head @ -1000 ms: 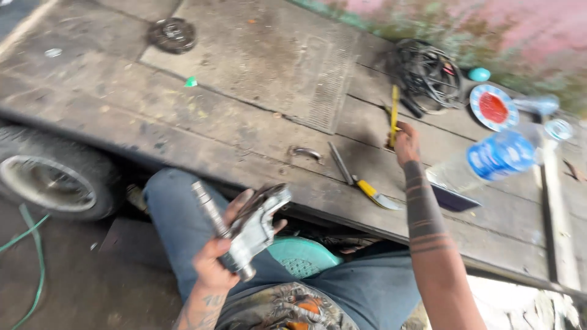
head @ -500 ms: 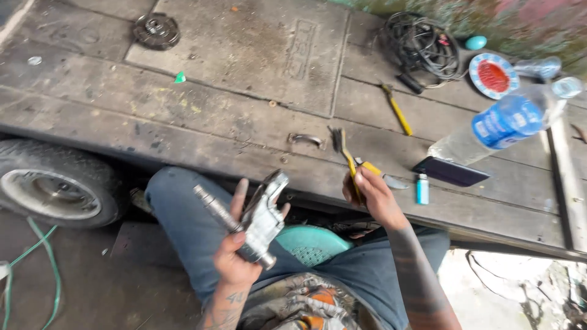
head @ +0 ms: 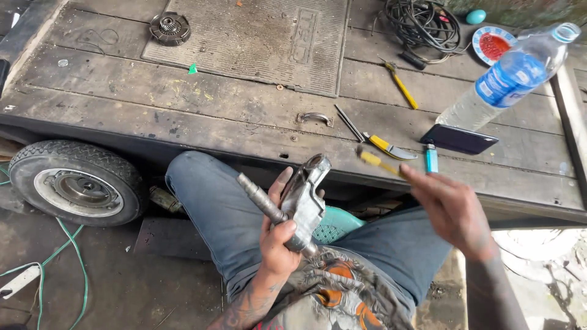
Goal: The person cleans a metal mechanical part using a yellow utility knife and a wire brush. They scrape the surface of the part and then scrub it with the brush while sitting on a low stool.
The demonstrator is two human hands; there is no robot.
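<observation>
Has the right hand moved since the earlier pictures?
Yes. The right hand has come off the wooden deck toward the person, holding a yellow-handled tool, and is now nearer than the lighter.

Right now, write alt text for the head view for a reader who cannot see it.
A seated person's left hand grips a grey metal machine part over their lap, while the blurred right hand holds a yellow-handled tool. Ahead, a worn wooden cart deck holds a plastic water bottle, phone, blue lighter, coiled black cable and rubber mat.
</observation>
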